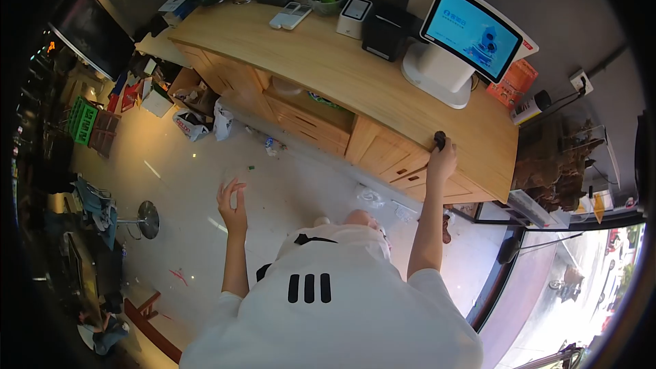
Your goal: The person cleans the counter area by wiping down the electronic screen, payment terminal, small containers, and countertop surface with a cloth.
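Note:
My right hand (pixel 443 158) is at the front edge of the wooden counter (pixel 389 99). Its fingers are closed round a small dark rounded object (pixel 439 139), whose kind I cannot make out. My left hand (pixel 232 206) hangs in the air over the floor, in front of the cabinet. Its fingers are loosely bent and apart, with nothing visible in them. Beyond the right hand, a white touchscreen cash register (pixel 471 34) stands on the counter with its screen lit blue.
A black box-shaped device (pixel 385 33), a small white scanner (pixel 354 16) and a calculator (pixel 291 16) line the counter. White plastic bags (pixel 223 120) and litter lie on the floor. To the left are a stool base (pixel 148 219) and a green crate (pixel 83 121).

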`<state>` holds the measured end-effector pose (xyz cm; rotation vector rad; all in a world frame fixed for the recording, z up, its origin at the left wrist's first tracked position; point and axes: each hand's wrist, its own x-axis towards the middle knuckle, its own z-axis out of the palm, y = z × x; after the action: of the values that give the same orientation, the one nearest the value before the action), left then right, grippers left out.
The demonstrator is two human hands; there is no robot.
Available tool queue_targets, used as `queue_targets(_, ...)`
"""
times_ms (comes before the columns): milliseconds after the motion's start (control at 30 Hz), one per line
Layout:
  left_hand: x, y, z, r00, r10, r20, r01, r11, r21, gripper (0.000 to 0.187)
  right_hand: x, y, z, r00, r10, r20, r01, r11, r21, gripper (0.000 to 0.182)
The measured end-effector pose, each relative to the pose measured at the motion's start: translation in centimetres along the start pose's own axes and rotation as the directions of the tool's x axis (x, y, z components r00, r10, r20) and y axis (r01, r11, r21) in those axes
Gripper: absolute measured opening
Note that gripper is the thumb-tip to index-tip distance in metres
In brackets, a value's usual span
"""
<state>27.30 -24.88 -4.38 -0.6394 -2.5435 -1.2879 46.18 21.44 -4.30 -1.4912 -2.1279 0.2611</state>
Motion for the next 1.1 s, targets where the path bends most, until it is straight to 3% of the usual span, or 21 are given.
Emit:
queue_targets(67,-0.6,-1.2,-2.5,0.997,-0.074,-0.036,0.074,0.997,0.003,0.026,-0.2,-1.8,2.5,0.995,-0.095,-0.013,0.094,0.993,-0.071,0.026)
queue_targets(133,-1.0,-2.4,-2.9,0.988,-0.135,-0.081,0.134,0.991,-0.013,0.024,-0.3,-6.8,5.1,0.991,-0.126,0.047,0.127,0.992,-0.012,0.026)
queue_targets(200,-1.6,-3.9,-2.7,0.954,-0.299,-0.03,0.289,0.94,-0.179,0.022,-1.5,-12.3,8.9,0.949,-0.31,0.059,0.308,0.95,0.045,0.026)
queue_targets(267,-0.6,-3.8,-2.1,0.963,-0.267,-0.036,0.259,0.953,-0.157,0.021,-2.4,-17.8,9.1,0.919,-0.322,0.226,0.28,0.939,0.201,0.027)
queue_targets(367,2.3,-3.9,-0.9,0.987,-0.125,0.098,0.138,0.98,-0.142,0.021,-2.5,-20.5,8.3,0.922,-0.333,0.196,0.251,0.902,0.351,0.027)
queue_targets(467,6.5,-4.6,1.1,0.992,-0.075,0.105,0.098,0.968,-0.229,0.02,-1.8,-18.5,7.2,0.967,-0.253,0.028,0.234,0.927,0.293,0.024)
queue_targets(533,9.5,-5.5,3.2,0.99,-0.043,0.135,0.077,0.963,-0.258,0.02,-1.0,-18.0,6.6,0.987,-0.134,0.085,0.12,0.98,0.156,0.021)
queue_targets(600,12.6,-6.1,4.4,0.985,-0.01,0.17,0.057,0.96,-0.274,0.02,-0.7,-19.1,8.0,0.981,-0.135,0.143,0.134,0.991,0.016,0.019)
queue_targets(700,17.9,-5.7,6.7,0.968,0.093,0.231,-0.017,0.95,-0.311,0.022,-0.9,-22.8,12.8,0.973,-0.192,0.125,0.197,0.98,-0.029,0.025)
queue_targets(767,21.3,-5.1,7.0,0.939,0.232,0.254,-0.137,0.929,-0.343,0.023,-1.4,-28.0,14.9,0.956,-0.237,0.171,0.231,0.971,0.055,0.021)
queue_targets(867,25.5,-5.9,6.7,0.899,0.296,0.322,-0.171,0.915,-0.365,0.023,-3.2,-37.4,17.6,0.898,-0.333,0.287,0.28,0.937,0.209,0.018)
queue_targets(900,26.7,-7.1,6.4,0.902,0.291,0.319,-0.169,0.917,-0.361,0.023,-3.7,-40.0,19.2,0.865,-0.407,0.293,0.32,0.898,0.302,0.02)
queue_targets(933,27.7,-8.8,6.0,0.942,0.167,0.291,-0.057,0.935,-0.351,0.023,-3.9,-42.1,20.7,0.825,-0.482,0.296,0.356,0.849,0.392,0.023)
queue_targets(967,28.4,-10.6,5.4,0.966,0.01,0.26,0.084,0.934,-0.347,0.023,-3.4,-44.5,21.1,0.79,-0.513,0.336,0.278,0.788,0.549,0.028)
queue_targets(1100,30.1,-16.0,1.7,0.975,-0.132,0.177,0.18,0.941,-0.287,0.023,-2.3,-45.8,18.1,0.827,-0.481,0.291,0.188,0.725,0.663,0.025)
